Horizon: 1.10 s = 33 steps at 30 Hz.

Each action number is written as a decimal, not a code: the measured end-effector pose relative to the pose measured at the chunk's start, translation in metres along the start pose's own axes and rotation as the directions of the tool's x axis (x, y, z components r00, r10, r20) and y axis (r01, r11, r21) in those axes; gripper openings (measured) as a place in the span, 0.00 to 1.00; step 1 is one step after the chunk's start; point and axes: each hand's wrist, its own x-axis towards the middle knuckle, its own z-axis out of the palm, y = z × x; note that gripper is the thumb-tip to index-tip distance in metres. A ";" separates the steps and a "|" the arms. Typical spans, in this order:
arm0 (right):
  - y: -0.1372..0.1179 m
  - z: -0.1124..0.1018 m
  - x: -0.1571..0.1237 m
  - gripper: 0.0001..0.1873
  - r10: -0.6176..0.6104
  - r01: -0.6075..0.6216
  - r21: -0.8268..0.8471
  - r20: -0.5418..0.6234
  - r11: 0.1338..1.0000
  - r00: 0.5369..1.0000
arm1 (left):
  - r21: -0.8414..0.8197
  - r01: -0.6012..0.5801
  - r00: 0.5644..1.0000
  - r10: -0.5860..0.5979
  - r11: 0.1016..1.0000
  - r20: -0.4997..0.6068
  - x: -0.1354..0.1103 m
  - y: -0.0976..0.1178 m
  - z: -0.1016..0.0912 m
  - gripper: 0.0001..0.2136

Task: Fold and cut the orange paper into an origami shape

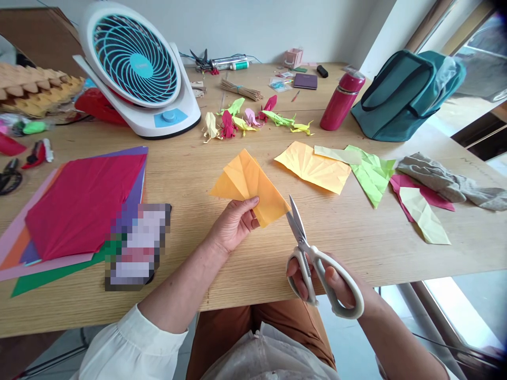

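My left hand (235,224) pinches a folded sheet of orange paper (247,179) between thumb and fingers, holding it above the table. Creases run across the paper. In my right hand (332,279) is a pair of scissors (303,243) with white handles, my fingers through the loops. The scissor blades are parted, and their tips reach the right corner of the orange paper. Whether the blades have cut into it I cannot tell. Beyond lies a creased yellow-orange sheet (312,166), with a pale strip (336,154) and a green creased paper (372,174) beside it.
Several folded paper figures (245,122) stand at the back. A fan (138,63), coloured paper sheets (83,206) and a blurred phone (138,245) are at left. A red bottle (341,103), teal bag (400,97) and grey cloth (447,177) are at right.
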 end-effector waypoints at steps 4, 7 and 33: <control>0.008 0.002 0.002 0.32 -0.035 0.037 0.079 -0.023 0.996 0.999 | -0.027 0.015 1.000 -0.016 1.000 -0.026 -0.002 -0.001 -0.001 0.28; 0.017 0.004 0.002 0.34 -0.034 0.037 0.150 -0.025 0.988 0.999 | -0.050 0.014 1.000 -0.015 0.999 -0.023 -0.003 -0.001 0.000 0.28; 0.010 0.028 0.004 0.33 -0.018 0.028 0.142 -0.072 0.990 0.997 | -0.154 0.132 0.991 -0.126 0.979 0.050 -0.024 -0.021 0.014 0.15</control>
